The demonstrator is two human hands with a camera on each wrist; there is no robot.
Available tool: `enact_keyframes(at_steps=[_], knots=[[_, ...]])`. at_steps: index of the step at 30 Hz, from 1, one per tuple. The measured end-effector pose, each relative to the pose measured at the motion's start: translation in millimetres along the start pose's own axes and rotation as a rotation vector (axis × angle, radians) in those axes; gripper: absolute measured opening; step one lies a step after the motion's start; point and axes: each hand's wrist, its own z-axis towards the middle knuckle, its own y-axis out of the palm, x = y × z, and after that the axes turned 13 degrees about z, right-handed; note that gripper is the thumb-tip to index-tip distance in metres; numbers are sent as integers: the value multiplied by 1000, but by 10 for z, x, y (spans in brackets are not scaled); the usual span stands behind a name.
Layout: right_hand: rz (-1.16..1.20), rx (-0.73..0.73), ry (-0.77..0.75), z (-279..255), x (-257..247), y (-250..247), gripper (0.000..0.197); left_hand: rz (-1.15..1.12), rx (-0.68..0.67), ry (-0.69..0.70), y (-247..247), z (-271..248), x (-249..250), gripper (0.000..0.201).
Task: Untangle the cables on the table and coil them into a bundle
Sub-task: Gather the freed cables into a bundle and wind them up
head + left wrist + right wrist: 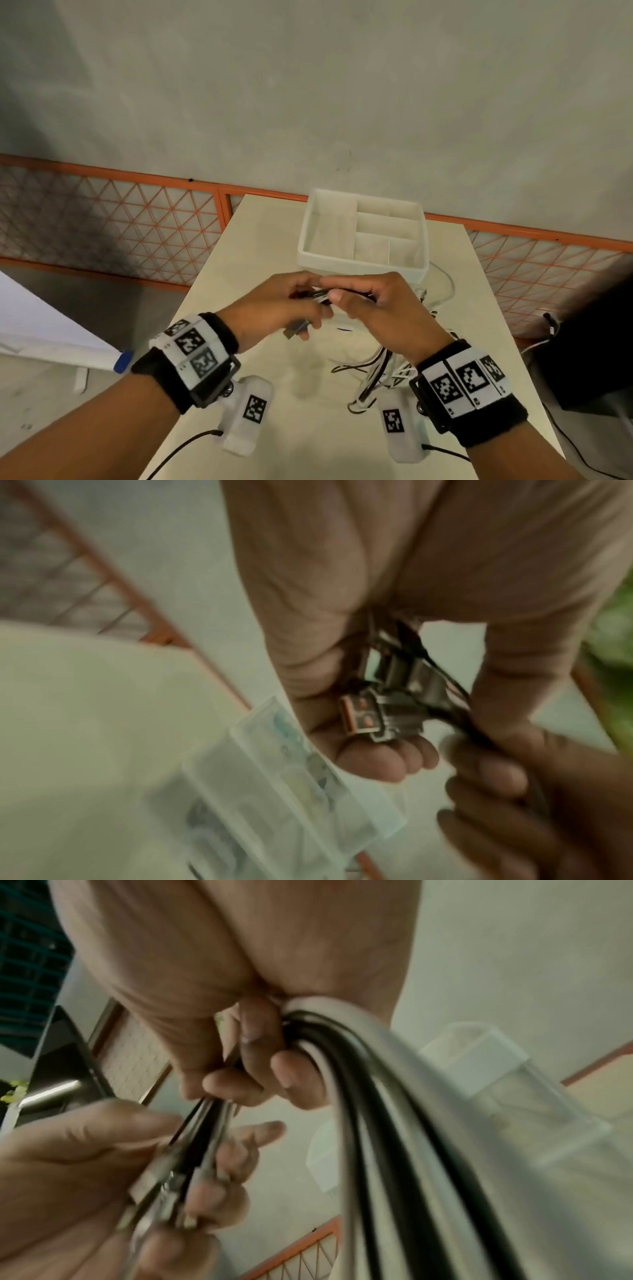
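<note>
Black and white cables (363, 1096): plug ends gathered in left hand (274, 308), strands in right hand (380, 305), both grips closed. Step: probably aligning ends. Next: coiling slack trailing toward desk's (260, 240) right edge.

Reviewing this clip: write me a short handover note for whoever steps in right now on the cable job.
Left hand: grips the plug ends of the cables, with USB connectors showing in its palm.
Right hand: fingers curled round the same black and white cables just beside the left hand.
Both hands are raised above the table, in front of the white divided organizer.
Done: ends gathered together in the hands.
Left: the rest of the cables hang down to a loose tangle on the table; it needs straightening and coiling into a bundle.
</note>
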Motion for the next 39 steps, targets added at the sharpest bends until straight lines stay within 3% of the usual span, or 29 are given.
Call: enact_keyframes(at_steps=[2,3,5,11,19,23,25,28,32,35,39], knots=[[95,47,-37,-19,16,-29,26,-507,-2,-61,-53,-12,-8,48],[119,68,-46,-21,33,-34,25,-655,-5,-108,-60,0,-7,61],[118,76,-49,-2,72,-26,24,-730,-2,-173,-29,42,18,78],[3,-6,-75,25,145,43,31,-461,173,-195,64,101,120,70],[-345,-68,-201,63,217,83,31,-202,94,-118,88,108,131,61],[-292,-67,-204,75,246,123,21,-62,183,-92,125,139,91,53],[-238,-27,-161,76,230,150,26,-73,288,-94,135,169,70,44],[-123,181,-51,79,222,82,26,-143,400,-97,113,200,62,39],[-98,174,-164,60,215,62,6,-133,348,-60,87,187,96,50],[-208,122,-280,52,247,98,16,-54,333,-31,122,192,103,65],[-306,50,-249,80,347,93,25,-4,303,-48,114,183,51,62]])
